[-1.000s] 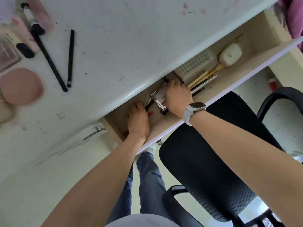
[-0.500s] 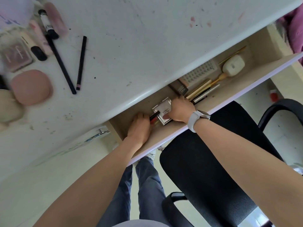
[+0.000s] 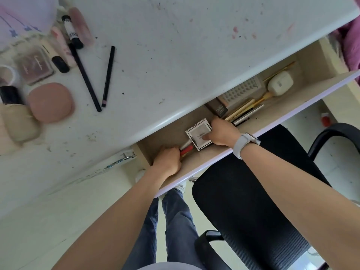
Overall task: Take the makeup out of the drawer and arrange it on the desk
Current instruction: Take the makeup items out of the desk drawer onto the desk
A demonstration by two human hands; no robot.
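Inside the open pale wooden drawer, the right hand pinches a square silver-framed compact, thumb on its lid. Just left of that compact, the left hand curls around a red and silver lipstick tube. Beyond the right hand, further along the drawer, lie a brown box, a tray of false lashes, several gold and silver slim sticks and one cream case. Far above the left hand, on the white desk, lie two black pencils and one round pink puff.
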